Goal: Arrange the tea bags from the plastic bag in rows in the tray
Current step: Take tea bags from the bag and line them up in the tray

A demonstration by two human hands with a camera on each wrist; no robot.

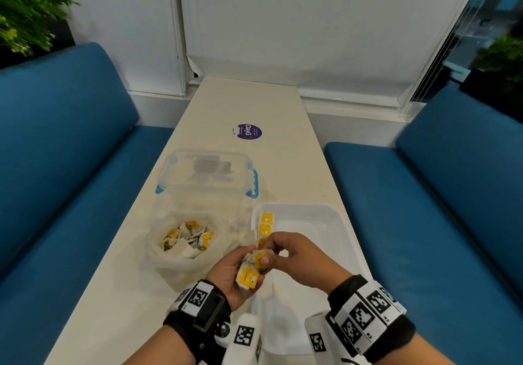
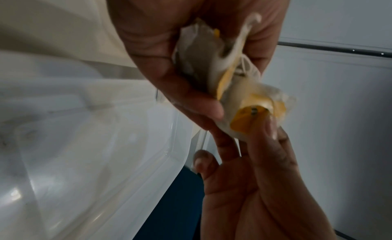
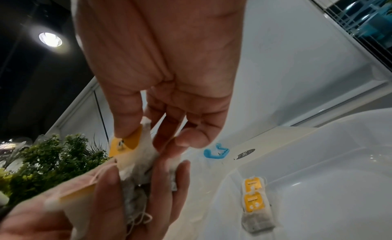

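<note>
Fingers (image 2: 212,107) of the left hand (image 1: 226,274) are curled round a small bunch of tea bags (image 1: 248,275), cradling them in the palm just above the near-left corner of the tray (image 1: 334,223). The right hand (image 1: 294,254) meets it from 3 o'clock, thumb and forefinger clamped on the yellow tag of the top bag (image 1: 261,258) in that bunch; in the right wrist view the thumb presses the tag (image 3: 125,144) while the other fingers (image 3: 191,136) hang loosely bent beside it.

In the tray, tea bags in a row (image 1: 266,224) lie along the left wall toward 12 o'clock, yellow tags up; 2 show clearly and a 3rd is partly hidden behind the hands.

At 9 o'clock from the tray, the plastic bag (image 1: 184,251) sits open on the counter (image 1: 127,294) with a heap of loose tea bags (image 1: 188,238) inside. Beyond it, at 12 o'clock, stands a clear container with blue clips (image 1: 206,175), and farther along the counter lies a purple round sticker (image 1: 249,132). Blue benches (image 1: 70,152) flank both sides.
</note>
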